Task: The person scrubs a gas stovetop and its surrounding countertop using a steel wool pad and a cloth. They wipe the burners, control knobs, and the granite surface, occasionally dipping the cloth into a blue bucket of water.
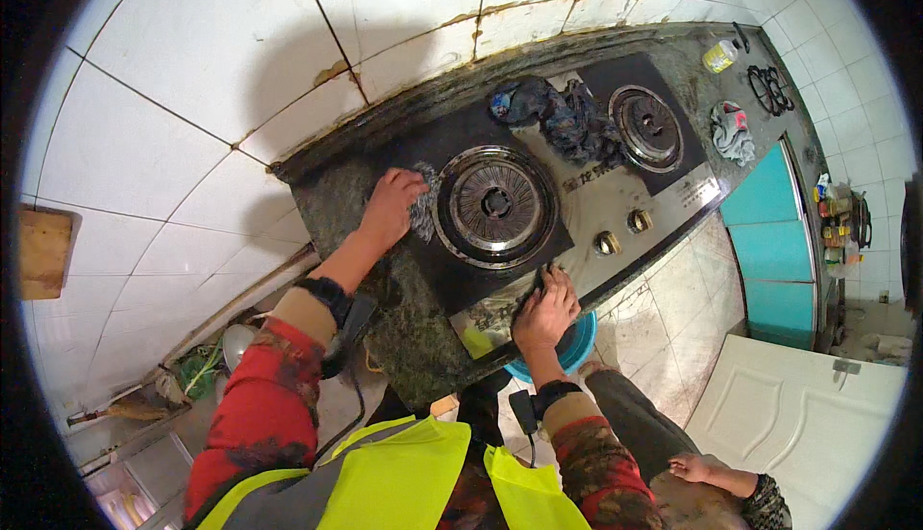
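My left hand [389,209] presses a grey, fibrous scrubbing pad [424,206] against the black top of a two-burner gas cooktop [461,292], just left of the nearer burner [496,204]. On the steel front strip, beside that burner, rests my right hand [548,310] with bent fingers. Something dark shows at its fingertips; whether it is held or only grime is unclear. A crumpled black plastic bag or cloth [570,119] lies between the nearer burner and the farther burner [646,128]. Two control knobs [607,243] stick up from the steel panel to the right of my right hand.
Beyond the cooktop, the stone counter [685,61] holds a bottle [720,56], a grey rag [732,133] and black pan supports [770,90]. Below the front edge sits a blue basin [588,342]. Another person's hand [690,468] is at lower right, near a white door [786,415].
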The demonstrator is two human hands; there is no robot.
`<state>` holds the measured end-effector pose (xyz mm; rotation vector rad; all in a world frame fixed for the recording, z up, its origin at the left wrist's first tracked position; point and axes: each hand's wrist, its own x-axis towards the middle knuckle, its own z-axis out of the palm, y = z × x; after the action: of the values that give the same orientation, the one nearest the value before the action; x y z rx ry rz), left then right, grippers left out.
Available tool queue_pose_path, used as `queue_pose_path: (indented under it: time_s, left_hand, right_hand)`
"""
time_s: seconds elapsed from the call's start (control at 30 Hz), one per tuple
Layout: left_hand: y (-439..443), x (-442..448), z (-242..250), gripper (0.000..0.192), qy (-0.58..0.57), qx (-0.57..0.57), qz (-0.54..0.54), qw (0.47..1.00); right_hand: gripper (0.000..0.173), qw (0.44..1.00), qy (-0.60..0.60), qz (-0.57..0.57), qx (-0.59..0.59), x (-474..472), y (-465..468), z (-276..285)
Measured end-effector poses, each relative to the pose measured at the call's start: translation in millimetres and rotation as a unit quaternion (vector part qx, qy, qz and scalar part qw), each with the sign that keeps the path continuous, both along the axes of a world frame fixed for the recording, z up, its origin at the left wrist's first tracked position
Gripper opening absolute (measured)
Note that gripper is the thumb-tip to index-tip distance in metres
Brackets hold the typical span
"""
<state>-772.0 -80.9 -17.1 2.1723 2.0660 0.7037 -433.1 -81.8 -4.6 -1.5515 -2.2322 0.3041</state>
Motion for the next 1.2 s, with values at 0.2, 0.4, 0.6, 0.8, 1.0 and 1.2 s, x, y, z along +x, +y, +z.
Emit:
queue_pose_path:
  time_s: [0.2,0.4,0.6,0.8,1.0,1.2]
  left_hand:
    - [109,6,8,0.05,-0.057,0.023,-0.042,0.997]
    - [52,-6,16,0.052,0.021,-0.016,-0.017,1.0]
    - [-30,9,5,0.048,0.004,-0.04,-0.009,0.999]
    - [52,-34,3,0.045,0.014,0.011,0.063,0.998]
    - [2,7,16,0.056,0.01,-0.123,0.035,0.992]
    - [-29,13,30,0.057,0.009,-0.147,0.045,0.988]
  right_hand:
    - [0.044,1.0,-0.008,-0.002,0.0,2,-1,-2]
    - [0.049,1.0,-0.007,0.003,-0.006,2,-2,2]
    - [0.051,1.0,-0.015,-0.006,-0.025,2,-1,1]
    - [0.052,1.0,-0.006,0.008,0.005,3,-1,-1]
    - [0.045,1.0,-0.019,-0.007,-0.02,2,-3,4]
    - [0.047,1.0,-0.002,0.003,-0.002,1,-2,3]
